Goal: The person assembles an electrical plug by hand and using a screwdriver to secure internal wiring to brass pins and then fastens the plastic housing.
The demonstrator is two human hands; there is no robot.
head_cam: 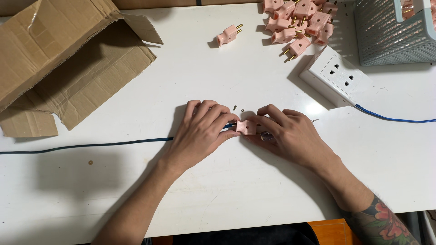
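Head view: both hands meet mid-table on a small pink plastic plug body [245,127], which rests on the white tabletop [190,81]. Left hand [200,134] lies curled over the dark blue cable [91,146], fingertips pinching the plug's left end where the cable enters. Right hand [290,134] pinches the plug's right end between thumb and forefinger; a thin metal tool seems tucked under that palm, mostly hidden. Two tiny loose screws [238,109] sit just beyond the plug.

Handling, my read: the plug is light, rigid and smooth, so easy to slip; hold it by the flat sides, not the prongs. The cable is limp and will drag. The screws are small and easy to lose.

Containers: open brown cardboard box [59,59] top left, lying on its side with flaps splayed, contents not visible. Grey-blue mesh plastic basket [390,36] top right holds something pink, too cut off to identify. Beside it lies a loose heap of pink two-pin plugs [299,22], with one stray plug [228,34] apart from it. White square socket block [334,75] with blue lead sits near the basket.
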